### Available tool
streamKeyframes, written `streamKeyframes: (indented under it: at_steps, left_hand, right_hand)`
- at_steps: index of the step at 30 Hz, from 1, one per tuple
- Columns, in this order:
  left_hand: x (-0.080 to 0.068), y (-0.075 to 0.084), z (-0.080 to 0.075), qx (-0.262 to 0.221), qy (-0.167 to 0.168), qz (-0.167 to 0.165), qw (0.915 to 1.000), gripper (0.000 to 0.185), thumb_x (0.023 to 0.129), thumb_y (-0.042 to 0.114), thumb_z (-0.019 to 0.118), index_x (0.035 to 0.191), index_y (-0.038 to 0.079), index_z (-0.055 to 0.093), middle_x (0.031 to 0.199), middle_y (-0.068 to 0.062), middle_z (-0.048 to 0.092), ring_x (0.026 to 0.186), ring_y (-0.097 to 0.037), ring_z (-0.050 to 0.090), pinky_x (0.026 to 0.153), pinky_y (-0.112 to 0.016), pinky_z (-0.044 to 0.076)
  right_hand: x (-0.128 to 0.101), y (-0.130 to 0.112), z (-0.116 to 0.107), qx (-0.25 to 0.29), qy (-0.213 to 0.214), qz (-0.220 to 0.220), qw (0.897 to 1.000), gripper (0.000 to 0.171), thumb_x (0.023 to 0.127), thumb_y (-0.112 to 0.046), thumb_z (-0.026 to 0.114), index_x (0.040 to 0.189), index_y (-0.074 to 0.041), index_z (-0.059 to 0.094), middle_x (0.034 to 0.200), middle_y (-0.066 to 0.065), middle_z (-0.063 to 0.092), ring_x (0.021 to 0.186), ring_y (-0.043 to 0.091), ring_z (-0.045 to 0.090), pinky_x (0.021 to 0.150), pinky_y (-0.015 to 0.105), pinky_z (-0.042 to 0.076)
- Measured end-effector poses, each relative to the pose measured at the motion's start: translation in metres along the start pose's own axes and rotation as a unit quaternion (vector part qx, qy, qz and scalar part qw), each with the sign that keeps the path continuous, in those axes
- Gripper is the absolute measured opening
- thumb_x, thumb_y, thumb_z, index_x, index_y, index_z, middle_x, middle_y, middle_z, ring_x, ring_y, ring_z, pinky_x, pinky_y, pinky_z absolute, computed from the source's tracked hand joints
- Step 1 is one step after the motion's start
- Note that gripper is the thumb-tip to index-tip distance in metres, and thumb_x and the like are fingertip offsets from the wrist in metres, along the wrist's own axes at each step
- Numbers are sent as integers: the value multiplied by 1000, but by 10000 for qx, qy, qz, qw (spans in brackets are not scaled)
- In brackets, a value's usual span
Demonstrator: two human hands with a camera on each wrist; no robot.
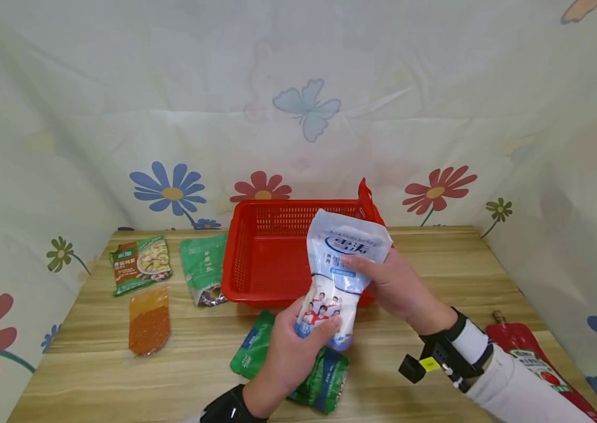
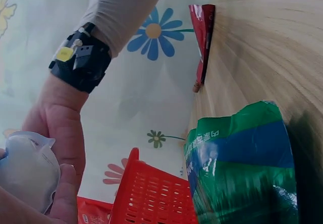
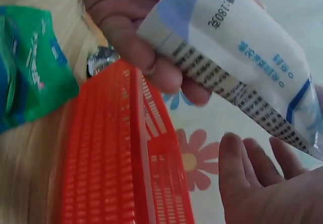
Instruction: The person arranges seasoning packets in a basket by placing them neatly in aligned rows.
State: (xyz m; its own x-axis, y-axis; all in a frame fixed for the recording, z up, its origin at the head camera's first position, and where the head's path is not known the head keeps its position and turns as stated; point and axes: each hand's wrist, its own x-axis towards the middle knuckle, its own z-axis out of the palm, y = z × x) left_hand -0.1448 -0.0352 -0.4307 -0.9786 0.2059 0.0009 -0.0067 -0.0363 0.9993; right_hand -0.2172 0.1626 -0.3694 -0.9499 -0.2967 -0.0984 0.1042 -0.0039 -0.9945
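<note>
The light wooden bench [image 1: 435, 282] carries a red plastic basket [image 1: 277, 252] beyond the hands, green packets [image 1: 256, 346] beneath them, and a red pouch [image 1: 530, 358] right.

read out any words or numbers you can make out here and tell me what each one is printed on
"180" with Chinese characters: back of the white and blue bag held in the left hand and right hand.
Large blue Chinese brand characters: front of that bag, not clear enough to quote.
Green packets, red pouch: print too small to read.
</note>
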Motion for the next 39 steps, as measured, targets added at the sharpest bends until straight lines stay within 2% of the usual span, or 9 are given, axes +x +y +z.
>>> streamKeyframes:
  at_steps: [5,12,27,34,39]
  left_hand:
    - [-1,-2,-1,-22,-55,213,9998,41,94,31,75,129,14,64,114,-7,71,94,-17,69,82,-26,59]
    - [-2,-3,-8,86,-268,259,9993,42,93,31,77,130,17,62,118,-3,71,99,-18,68,86,-28,59]
    - [-3,-7,-20,-136,-634,277,9975,44,93,27,77,133,20,59,125,-1,69,108,-22,67,93,-30,59]
    - [-2,-7,-26,-50,-616,188,9979,45,95,30,75,135,20,57,126,-2,68,109,-22,66,92,-28,59]
    - [-1,-6,-29,-90,-569,251,9980,44,96,28,74,135,17,58,125,-5,68,107,-22,66,92,-28,58]
  right_hand:
    - [-1,-2,4,582,-197,115,9980,43,102,-18,63,140,-21,44,130,2,61,114,21,68,92,40,60]
    - [-9,-15,10,844,-245,113,9961,37,106,-28,57,139,-19,43,125,-1,64,110,17,70,95,37,59]
    - [-19,-28,21,359,-203,79,9991,41,104,-30,60,141,-19,45,127,1,64,112,21,69,94,36,60]
    - [-17,-30,29,41,-105,-39,9999,48,103,-31,62,144,-16,45,132,6,60,116,24,67,94,35,59]
    - [-14,-31,32,-37,-57,-131,9999,50,101,-28,65,145,-15,45,134,9,60,116,26,67,93,38,60]
